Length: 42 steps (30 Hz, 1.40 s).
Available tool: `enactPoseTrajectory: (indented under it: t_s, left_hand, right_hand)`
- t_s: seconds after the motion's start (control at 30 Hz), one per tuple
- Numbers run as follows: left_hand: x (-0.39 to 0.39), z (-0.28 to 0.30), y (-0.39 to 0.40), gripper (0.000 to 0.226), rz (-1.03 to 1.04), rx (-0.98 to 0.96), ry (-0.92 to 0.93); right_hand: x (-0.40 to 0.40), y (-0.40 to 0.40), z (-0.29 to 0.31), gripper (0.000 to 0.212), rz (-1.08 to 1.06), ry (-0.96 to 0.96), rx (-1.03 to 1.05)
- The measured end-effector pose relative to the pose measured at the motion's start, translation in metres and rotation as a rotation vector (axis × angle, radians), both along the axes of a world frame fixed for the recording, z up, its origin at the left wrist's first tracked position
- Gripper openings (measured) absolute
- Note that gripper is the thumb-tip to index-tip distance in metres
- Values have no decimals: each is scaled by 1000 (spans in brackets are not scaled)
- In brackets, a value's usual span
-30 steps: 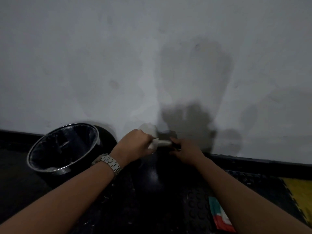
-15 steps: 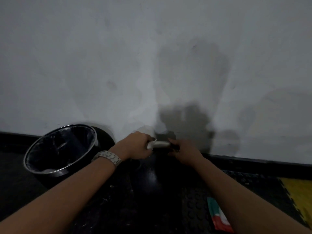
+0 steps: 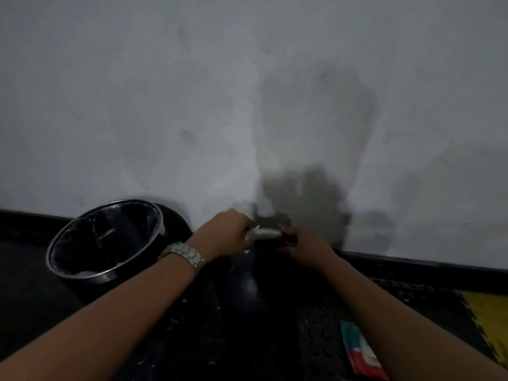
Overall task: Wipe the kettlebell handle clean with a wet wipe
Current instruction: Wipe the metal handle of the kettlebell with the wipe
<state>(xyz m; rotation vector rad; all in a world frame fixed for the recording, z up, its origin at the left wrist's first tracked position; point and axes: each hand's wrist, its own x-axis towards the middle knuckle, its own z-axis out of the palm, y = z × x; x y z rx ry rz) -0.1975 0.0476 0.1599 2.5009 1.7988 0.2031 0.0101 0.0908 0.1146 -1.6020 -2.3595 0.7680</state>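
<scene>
A black kettlebell [image 3: 247, 287] stands on the dark floor mat close to the wall. Its handle [image 3: 268, 232] runs across between my two hands and looks pale where light falls on it. My left hand [image 3: 228, 233], with a metal watch on the wrist, grips a white wet wipe [image 3: 251, 232] wrapped on the handle's left end; a tuft of the wipe sticks up above the knuckles. My right hand [image 3: 305, 242] grips the handle's right end. The kettlebell's body is mostly lost in the dark.
A black bin [image 3: 104, 240] with a chrome rim and a liner stands at the left against the wall. A red, green and white wipe packet [image 3: 361, 353] lies on the studded mat at the lower right, beside a yellow mat tile [image 3: 489, 312]. A white wall rises behind.
My left hand with the wipe has shifted slightly left and down along the handle. My right hand keeps its hold in the same place.
</scene>
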Motion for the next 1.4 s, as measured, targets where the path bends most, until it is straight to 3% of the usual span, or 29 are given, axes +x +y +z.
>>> enactPoseTrajectory:
  t_s: [0.1, 0.23, 0.43, 0.57, 0.73, 0.87, 1.07, 1.23, 1.4]
  left_hand:
    - [0, -4, -7, 61, -7, 129, -10]
    - [-16, 9, -9, 30, -7, 38, 46]
    - [-6, 9, -14, 17, 17, 74, 79]
    - [-25, 6, -7, 23, 88, -108, -113]
    - [-41, 1, -2, 24, 102, -249, 31]
    - [-26, 8, -5, 23, 59, -160, 42]
    - [-19, 0, 0, 45, 168, -91, -239]
    - [-17, -9, -7, 37, 225, -70, -344]
    - [4, -21, -17, 23, 189, 146, -300]
  right_hand:
    - [-1, 0, 1, 64, 7, -13, 8]
    - [-1, -2, 1, 64, -10, -10, 9]
    - [0, 0, 0, 64, -11, -2, 12]
    - [0, 0, 0, 63, 4, -12, 43]
    - [1, 1, -2, 64, -2, -19, 31]
    - [0, 3, -4, 65, -2, 17, -4]
    - [1, 3, -3, 64, -12, 38, -11]
    - [2, 3, -5, 64, -17, 39, -26]
    - [2, 3, -3, 59, 0, 47, -11]
